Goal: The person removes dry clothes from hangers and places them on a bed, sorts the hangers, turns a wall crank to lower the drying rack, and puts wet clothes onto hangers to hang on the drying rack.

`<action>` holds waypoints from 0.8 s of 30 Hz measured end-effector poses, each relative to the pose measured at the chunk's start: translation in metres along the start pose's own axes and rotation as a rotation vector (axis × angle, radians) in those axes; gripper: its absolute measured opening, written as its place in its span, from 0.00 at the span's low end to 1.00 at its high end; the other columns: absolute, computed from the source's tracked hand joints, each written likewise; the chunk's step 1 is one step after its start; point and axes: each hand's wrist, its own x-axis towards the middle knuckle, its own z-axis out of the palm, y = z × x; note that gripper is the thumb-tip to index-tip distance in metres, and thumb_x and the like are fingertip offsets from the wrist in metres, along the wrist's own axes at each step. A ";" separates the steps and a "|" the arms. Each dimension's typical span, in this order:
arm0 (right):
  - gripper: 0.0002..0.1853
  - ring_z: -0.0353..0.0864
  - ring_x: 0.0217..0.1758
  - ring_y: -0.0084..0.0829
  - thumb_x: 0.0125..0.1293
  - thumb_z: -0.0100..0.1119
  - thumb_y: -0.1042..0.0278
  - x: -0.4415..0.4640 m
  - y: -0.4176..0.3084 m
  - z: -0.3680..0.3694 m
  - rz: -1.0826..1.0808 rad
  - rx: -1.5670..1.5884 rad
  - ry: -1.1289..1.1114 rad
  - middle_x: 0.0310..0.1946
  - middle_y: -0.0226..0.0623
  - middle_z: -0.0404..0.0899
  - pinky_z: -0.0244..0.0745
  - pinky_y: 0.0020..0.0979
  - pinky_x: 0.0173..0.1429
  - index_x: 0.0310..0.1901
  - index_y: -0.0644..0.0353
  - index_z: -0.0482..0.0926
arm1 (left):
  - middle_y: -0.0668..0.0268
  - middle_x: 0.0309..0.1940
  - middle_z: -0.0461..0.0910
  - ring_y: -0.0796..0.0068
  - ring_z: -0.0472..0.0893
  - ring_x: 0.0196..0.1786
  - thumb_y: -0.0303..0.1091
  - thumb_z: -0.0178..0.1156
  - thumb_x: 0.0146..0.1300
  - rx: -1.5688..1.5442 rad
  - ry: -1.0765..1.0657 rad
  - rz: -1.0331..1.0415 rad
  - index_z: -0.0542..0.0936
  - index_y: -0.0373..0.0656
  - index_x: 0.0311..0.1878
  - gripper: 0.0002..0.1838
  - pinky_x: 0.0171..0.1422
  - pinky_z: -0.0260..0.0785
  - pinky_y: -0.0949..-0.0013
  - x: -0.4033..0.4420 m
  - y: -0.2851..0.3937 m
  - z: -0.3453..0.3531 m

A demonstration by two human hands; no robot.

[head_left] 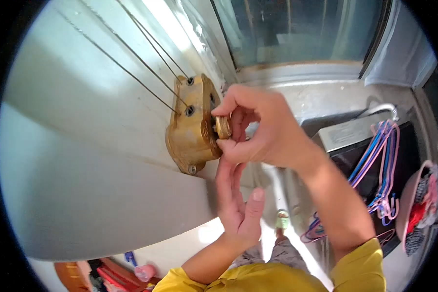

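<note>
A gold metal winch box (192,126) is fixed to the pale wall, with several thin cables (146,63) running up from holes in its top. From its right side sticks a round gold knob (223,127). My right hand (263,126) has its thumb and fingers curled around this knob. Just below, my left hand (238,209) is upright with fingers stretched and thumb apart, holding nothing visible. Its fingertips reach up beside the box's lower right edge, partly hidden behind my right hand; whether they touch the box I cannot tell.
Pink, blue and purple clothes hangers (382,170) hang in a bunch at right, beside a white box-like unit (350,131). A pink basin (409,209) with clothes stands at far right. A glass window (301,34) is ahead. Reddish furniture (117,277) is at lower left.
</note>
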 end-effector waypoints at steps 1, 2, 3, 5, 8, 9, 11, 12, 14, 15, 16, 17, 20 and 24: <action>0.16 0.74 0.20 0.23 0.41 0.66 0.69 0.000 -0.003 0.001 0.033 0.023 0.000 0.16 0.33 0.73 0.69 0.24 0.27 0.33 0.64 0.74 | 0.51 0.68 0.49 0.58 0.53 0.70 0.36 0.49 0.65 0.005 -0.062 -0.008 0.46 0.31 0.68 0.35 0.72 0.42 0.57 0.001 0.003 -0.002; 0.16 0.74 0.20 0.23 0.41 0.66 0.69 -0.001 -0.003 0.001 0.025 -0.014 -0.016 0.16 0.33 0.73 0.69 0.24 0.27 0.33 0.64 0.74 | 0.48 0.69 0.46 0.57 0.50 0.71 0.32 0.47 0.66 0.015 -0.126 -0.013 0.43 0.29 0.69 0.35 0.73 0.39 0.59 0.001 0.005 -0.005; 0.15 0.73 0.22 0.18 0.43 0.66 0.74 -0.003 -0.002 0.001 0.040 0.010 -0.025 0.18 0.30 0.73 0.68 0.20 0.29 0.35 0.64 0.74 | 0.47 0.69 0.46 0.56 0.50 0.71 0.35 0.47 0.66 0.057 -0.173 -0.064 0.42 0.28 0.69 0.36 0.73 0.39 0.60 0.001 0.007 -0.008; 0.16 0.73 0.25 0.15 0.46 0.66 0.80 -0.002 -0.007 0.001 0.095 0.009 -0.037 0.21 0.26 0.72 0.68 0.18 0.32 0.39 0.64 0.74 | 0.47 0.69 0.47 0.56 0.50 0.71 0.35 0.47 0.66 0.014 -0.135 -0.051 0.42 0.27 0.69 0.36 0.73 0.39 0.61 0.004 0.013 -0.005; 0.17 0.74 0.26 0.16 0.45 0.66 0.80 -0.001 -0.010 0.002 0.116 0.033 -0.041 0.22 0.26 0.72 0.68 0.18 0.32 0.39 0.65 0.74 | 0.46 0.68 0.49 0.56 0.51 0.71 0.35 0.48 0.65 -0.034 -0.052 -0.012 0.42 0.26 0.69 0.37 0.73 0.40 0.61 0.004 0.013 0.002; 0.17 0.74 0.26 0.17 0.45 0.66 0.82 0.000 -0.010 0.002 0.127 0.030 -0.056 0.22 0.26 0.72 0.69 0.19 0.33 0.40 0.64 0.75 | 0.49 0.69 0.47 0.60 0.49 0.72 0.35 0.48 0.65 0.002 -0.073 -0.036 0.44 0.28 0.69 0.36 0.73 0.39 0.59 0.004 0.015 0.001; 0.18 0.74 0.26 0.17 0.44 0.66 0.82 0.002 -0.017 -0.001 0.098 -0.014 -0.071 0.22 0.26 0.72 0.70 0.19 0.33 0.40 0.63 0.75 | 0.51 0.70 0.47 0.62 0.49 0.72 0.34 0.48 0.64 0.110 -0.103 -0.045 0.47 0.31 0.69 0.35 0.73 0.39 0.58 0.005 0.016 -0.002; 0.18 0.74 0.26 0.17 0.44 0.65 0.83 0.001 -0.017 -0.004 0.087 -0.050 -0.083 0.21 0.26 0.72 0.70 0.19 0.33 0.40 0.62 0.76 | 0.51 0.70 0.47 0.62 0.49 0.72 0.34 0.48 0.64 0.110 -0.098 -0.037 0.47 0.31 0.69 0.35 0.73 0.39 0.58 0.004 0.017 -0.001; 0.16 0.73 0.27 0.16 0.44 0.65 0.84 -0.003 0.003 -0.026 0.040 -0.020 0.067 0.24 0.26 0.74 0.71 0.20 0.31 0.36 0.60 0.75 | 0.44 0.66 0.53 0.50 0.56 0.68 0.37 0.53 0.63 0.330 -0.065 -0.019 0.49 0.29 0.68 0.37 0.71 0.46 0.59 0.002 0.020 0.001; 0.15 0.73 0.27 0.15 0.45 0.65 0.84 -0.003 0.006 -0.041 0.053 0.051 0.077 0.25 0.25 0.74 0.72 0.20 0.31 0.36 0.61 0.75 | 0.45 0.66 0.53 0.50 0.56 0.68 0.37 0.53 0.63 0.340 -0.029 -0.015 0.51 0.32 0.68 0.35 0.71 0.46 0.58 -0.001 0.011 0.003; 0.14 0.73 0.27 0.15 0.46 0.65 0.84 0.000 0.005 -0.050 0.066 0.125 0.091 0.25 0.25 0.74 0.72 0.19 0.31 0.35 0.61 0.75 | 0.45 0.66 0.53 0.50 0.56 0.68 0.37 0.53 0.63 0.343 -0.020 -0.016 0.51 0.32 0.68 0.35 0.71 0.46 0.58 -0.001 0.003 0.006; 0.14 0.73 0.27 0.15 0.46 0.65 0.84 0.005 0.003 -0.049 0.066 0.129 0.086 0.25 0.25 0.74 0.72 0.19 0.31 0.35 0.61 0.75 | 0.45 0.66 0.53 0.51 0.57 0.68 0.38 0.53 0.63 0.282 -0.017 -0.076 0.50 0.32 0.68 0.35 0.71 0.47 0.58 0.001 -0.005 0.010; 0.12 0.72 0.26 0.14 0.50 0.64 0.84 0.020 0.002 -0.036 0.085 0.257 0.050 0.24 0.26 0.74 0.73 0.19 0.30 0.36 0.63 0.75 | 0.53 0.67 0.53 0.61 0.61 0.66 0.33 0.51 0.65 0.103 -0.037 -0.231 0.48 0.37 0.70 0.34 0.68 0.53 0.63 0.008 -0.019 0.019; 0.12 0.74 0.24 0.16 0.53 0.63 0.83 0.033 0.005 -0.026 0.259 0.242 -0.040 0.23 0.27 0.75 0.72 0.21 0.29 0.40 0.65 0.76 | 0.56 0.64 0.57 0.62 0.67 0.63 0.32 0.51 0.66 -0.467 0.175 -0.453 0.50 0.39 0.68 0.31 0.65 0.61 0.61 0.020 -0.020 0.025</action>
